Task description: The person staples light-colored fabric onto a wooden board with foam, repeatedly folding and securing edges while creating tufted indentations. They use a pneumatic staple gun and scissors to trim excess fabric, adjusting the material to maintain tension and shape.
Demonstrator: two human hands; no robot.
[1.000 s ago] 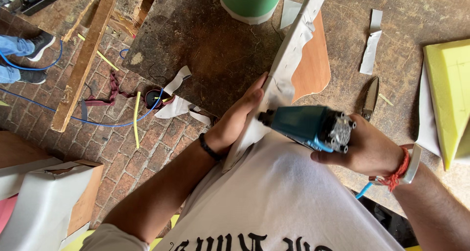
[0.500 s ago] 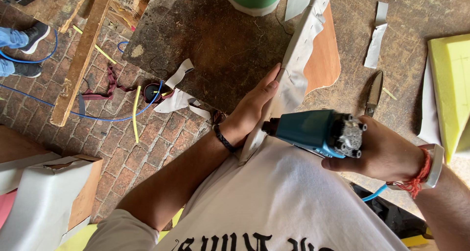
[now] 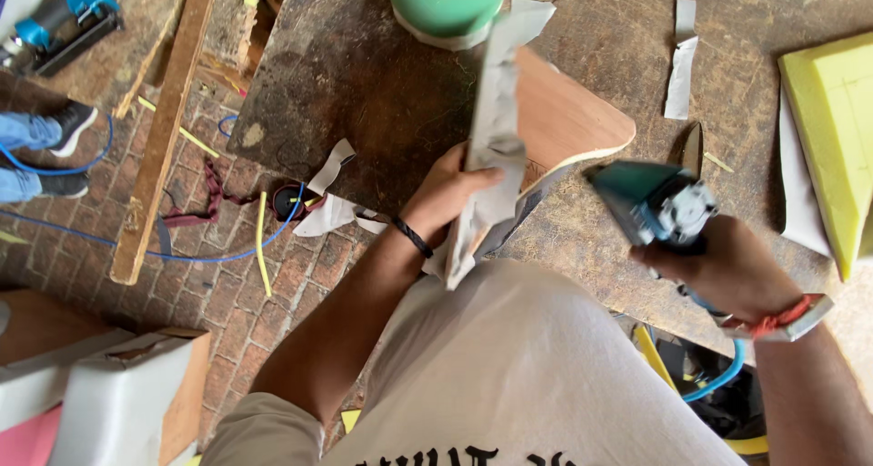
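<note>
Gripping a fabric-wrapped panel (image 3: pixel 536 139) upright at the bench's (image 3: pixel 364 75) near edge, the left hand (image 3: pixel 446 198) closes round its covering. The right hand (image 3: pixel 727 266) clasps a teal stapler (image 3: pixel 650 202), seemingly just clear of the panel.

Left hand (image 3: pixel 446 198) grip closed; right hand (image 3: pixel 727 266) apparently clenched, arm bent.

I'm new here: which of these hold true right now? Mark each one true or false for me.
1. The right hand holds a teal power tool. True.
2. The left hand grips the grey-covered wooden panel on edge. True.
3. The green bucket lies on the brick floor. False: it stands on the worn workbench.
4. The yellow foam block is in the left hand. False: it lies at the bench's right edge, untouched.
5. The tool's nose presses into the panel. False: a gap shows between them.
</note>
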